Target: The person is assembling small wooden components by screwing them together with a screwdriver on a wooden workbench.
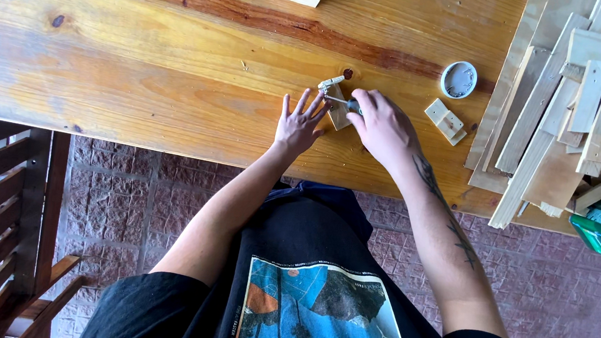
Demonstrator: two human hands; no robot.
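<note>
— Left hand (298,124)?
— Grip open, fingers spread flat on the bench (136,72), steadying the small wooden block (338,112).
— Right hand (382,129)?
— Grip closed on a screwdriver (344,103) — tip at the block's metal bracket (329,82).

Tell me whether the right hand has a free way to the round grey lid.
Probably yes: the round grey lid lies on bare table beyond the right hand, nothing between, though that hand grips a small screwdriver.

table (138,57) honey-brown, dark streak | lid (459,79) grey | floor (135,210) reddish brick
</note>
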